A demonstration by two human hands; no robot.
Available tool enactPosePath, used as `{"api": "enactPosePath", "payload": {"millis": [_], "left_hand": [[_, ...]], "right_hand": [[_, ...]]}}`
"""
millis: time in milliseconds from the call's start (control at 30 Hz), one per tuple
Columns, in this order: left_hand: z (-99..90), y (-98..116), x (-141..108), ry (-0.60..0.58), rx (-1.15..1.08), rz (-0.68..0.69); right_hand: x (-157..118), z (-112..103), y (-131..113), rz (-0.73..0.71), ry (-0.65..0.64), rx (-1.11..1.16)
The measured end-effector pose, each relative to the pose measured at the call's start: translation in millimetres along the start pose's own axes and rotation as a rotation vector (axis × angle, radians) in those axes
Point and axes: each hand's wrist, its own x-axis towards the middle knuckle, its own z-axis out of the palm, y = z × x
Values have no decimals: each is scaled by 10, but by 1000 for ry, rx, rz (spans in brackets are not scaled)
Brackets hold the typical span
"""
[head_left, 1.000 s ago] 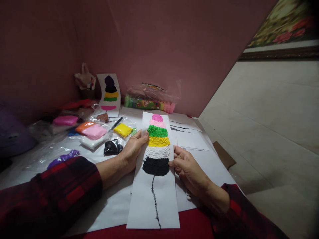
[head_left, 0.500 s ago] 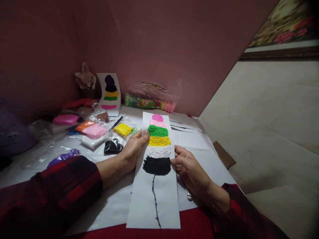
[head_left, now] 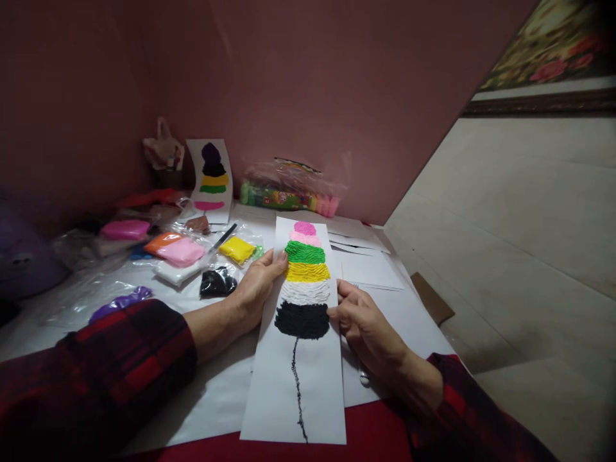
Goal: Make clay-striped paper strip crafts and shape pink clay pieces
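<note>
A long white card (head_left: 274,391) is tilted up above the table, bearing stacked clay bands in pink, light pink, green, yellow, white and black, with a thin black line running down below them. My left hand (head_left: 257,282) grips its left edge beside the green and yellow bands, thumb on the front. On the right edge, by the black band (head_left: 302,320), my right hand (head_left: 368,324) pinches the card between thumb and fingers. The fingers behind the card are partly hidden.
Bagged clay in yellow (head_left: 237,249), black (head_left: 217,282), pink (head_left: 126,230) and purple (head_left: 122,303) lies to the left. A similar card (head_left: 224,154) leans at the wall near a bag of markers (head_left: 289,199). White sheets (head_left: 375,269) and a fork handle (head_left: 364,377) are at right.
The lower end of the card has swung slightly to the left. Both hands keep their hold on it.
</note>
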Motion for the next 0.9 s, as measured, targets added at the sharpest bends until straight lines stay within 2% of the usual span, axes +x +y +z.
{"api": "enactPosePath", "payload": {"millis": [900], "left_hand": [[38, 8, -9, 15, -21, -13]], "right_hand": [[4, -30, 30, -11, -51, 34]]}}
